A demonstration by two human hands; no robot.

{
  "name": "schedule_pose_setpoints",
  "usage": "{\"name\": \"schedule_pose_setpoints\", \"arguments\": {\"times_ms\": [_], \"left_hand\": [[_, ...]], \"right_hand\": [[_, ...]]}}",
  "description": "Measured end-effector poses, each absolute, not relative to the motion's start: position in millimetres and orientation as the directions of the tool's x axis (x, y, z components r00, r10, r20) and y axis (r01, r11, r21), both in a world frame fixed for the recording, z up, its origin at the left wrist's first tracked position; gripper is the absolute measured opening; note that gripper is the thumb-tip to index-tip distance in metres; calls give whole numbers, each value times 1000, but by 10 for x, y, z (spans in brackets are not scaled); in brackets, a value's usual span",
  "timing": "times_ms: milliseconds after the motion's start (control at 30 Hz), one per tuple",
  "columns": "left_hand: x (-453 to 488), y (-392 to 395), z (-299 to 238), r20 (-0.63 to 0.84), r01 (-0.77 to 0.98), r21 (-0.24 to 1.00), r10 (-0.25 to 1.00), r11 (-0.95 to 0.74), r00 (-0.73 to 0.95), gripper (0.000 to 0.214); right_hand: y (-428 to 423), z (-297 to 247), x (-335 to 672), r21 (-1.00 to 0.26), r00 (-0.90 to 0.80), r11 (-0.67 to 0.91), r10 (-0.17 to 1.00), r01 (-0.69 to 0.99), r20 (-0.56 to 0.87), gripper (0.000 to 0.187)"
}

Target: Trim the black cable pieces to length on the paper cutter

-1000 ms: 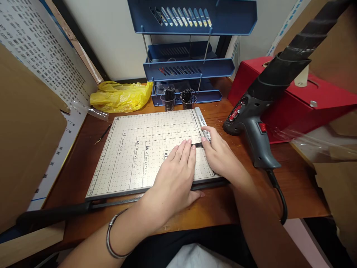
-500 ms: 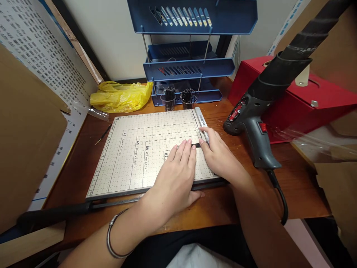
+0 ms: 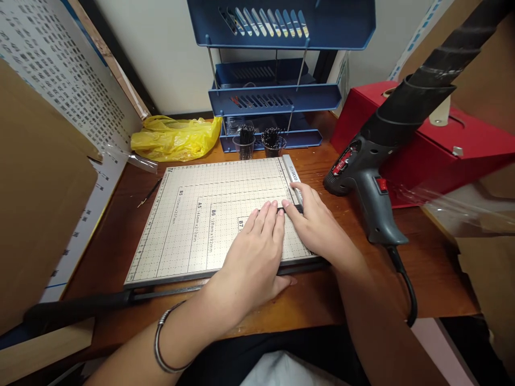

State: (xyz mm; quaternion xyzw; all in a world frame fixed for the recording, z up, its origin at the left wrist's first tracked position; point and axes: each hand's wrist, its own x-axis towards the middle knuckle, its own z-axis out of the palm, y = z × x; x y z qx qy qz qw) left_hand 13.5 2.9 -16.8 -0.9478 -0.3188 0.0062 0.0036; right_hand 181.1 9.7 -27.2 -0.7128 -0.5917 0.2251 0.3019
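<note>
A grey paper-cutter board [image 3: 201,225] with a printed grid lies on the wooden desk. My left hand [image 3: 253,257] rests flat on its right part, fingers stretched out and pressing on a thin black strip [image 3: 290,209]. My right hand [image 3: 314,222] lies beside it, fingertips touching the same strip next to the ruler bar [image 3: 290,170] at the board's right edge. Most of the strip is hidden under the fingers.
A grey heat gun [image 3: 370,177] stands at the right, its cord running off the desk edge, before a red box [image 3: 442,145]. Blue stacked trays [image 3: 277,96], two cups of black pieces [image 3: 259,145] and a yellow bag [image 3: 177,139] sit behind. The cutter arm [image 3: 80,308] lies along the front.
My right fingertips slid left along the strip until they meet my left fingertips, so less of the strip shows. My left hand stayed put.
</note>
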Motion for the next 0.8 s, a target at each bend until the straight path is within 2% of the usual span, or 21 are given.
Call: {"name": "schedule_pose_setpoints", "arguments": {"times_ms": [133, 433, 800], "left_hand": [[142, 24, -172, -18, 607, -23, 607, -794, 794, 120], [162, -22, -185, 29, 618, -77, 618, -783, 786, 120], [177, -35, -236, 139, 634, 20, 630, -773, 764, 119]], "right_hand": [[100, -250, 1790, -668, 211, -150, 977, 729, 11, 55], [114, -313, 1805, -653, 191, -110, 980, 749, 54, 55], [106, -306, 1806, -656, 189, -118, 981, 745, 38, 55]]}}
